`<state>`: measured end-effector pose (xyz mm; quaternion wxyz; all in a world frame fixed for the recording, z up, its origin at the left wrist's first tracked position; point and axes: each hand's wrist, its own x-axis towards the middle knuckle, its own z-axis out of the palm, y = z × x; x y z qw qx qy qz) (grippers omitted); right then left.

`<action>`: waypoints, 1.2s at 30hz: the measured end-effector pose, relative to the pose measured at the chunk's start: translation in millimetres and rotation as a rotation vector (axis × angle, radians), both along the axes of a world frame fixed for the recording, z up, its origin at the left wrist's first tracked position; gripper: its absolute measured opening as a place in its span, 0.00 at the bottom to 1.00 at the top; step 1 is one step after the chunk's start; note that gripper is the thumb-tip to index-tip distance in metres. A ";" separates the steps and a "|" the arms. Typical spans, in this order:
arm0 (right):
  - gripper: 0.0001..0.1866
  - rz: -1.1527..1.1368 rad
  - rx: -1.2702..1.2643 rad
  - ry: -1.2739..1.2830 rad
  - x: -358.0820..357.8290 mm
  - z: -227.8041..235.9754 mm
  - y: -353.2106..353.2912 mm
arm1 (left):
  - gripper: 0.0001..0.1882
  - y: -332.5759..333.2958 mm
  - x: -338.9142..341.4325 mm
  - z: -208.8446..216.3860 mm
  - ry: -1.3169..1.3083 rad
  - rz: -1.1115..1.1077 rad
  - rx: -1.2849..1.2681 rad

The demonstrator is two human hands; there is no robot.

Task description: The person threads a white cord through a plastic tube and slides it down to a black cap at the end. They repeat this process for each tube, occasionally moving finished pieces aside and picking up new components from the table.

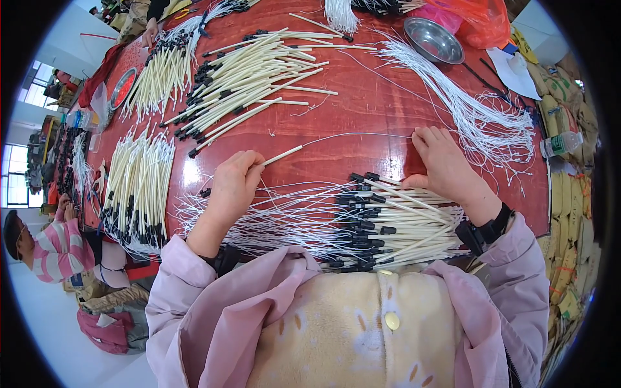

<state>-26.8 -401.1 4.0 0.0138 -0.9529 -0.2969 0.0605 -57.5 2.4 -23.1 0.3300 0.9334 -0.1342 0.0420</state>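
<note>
My left hand (234, 184) pinches a thin cream tube (283, 155) above the red table. From the tube's right end a white cord (354, 134) runs in a shallow arc to my right hand (445, 161), whose thumb is spread away while its fingertips press together around the cord's far end. Close to my body lies a heap of cream tubes with black end pieces (414, 226). Their loose white cords (278, 223) stretch left beneath my left wrist. A loose bundle of white cords (466, 110) lies beyond my right hand.
More cream tubes with black ends (259, 77) are piled at the far middle, and a further stack (139, 181) stands left. A metal bowl (433, 40), red plastic bag (475, 19) and clear bottle (561, 144) sit right. A person in pink stripes (61, 249) works at left.
</note>
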 end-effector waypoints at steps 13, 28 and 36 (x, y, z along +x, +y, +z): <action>0.54 0.013 -0.069 0.063 6.8 3.6 -1.5 | 0.03 -18.9 29.2 -10.5 -0.060 -0.012 0.091; 0.50 0.152 0.376 -0.080 5.0 -29.2 -27.3 | 0.08 -193.4 57.9 -14.2 -0.299 -0.473 0.293; 0.39 -0.038 0.389 -0.006 8.3 -15.0 -18.8 | 0.12 -123.9 69.0 -1.8 -0.216 -0.281 0.270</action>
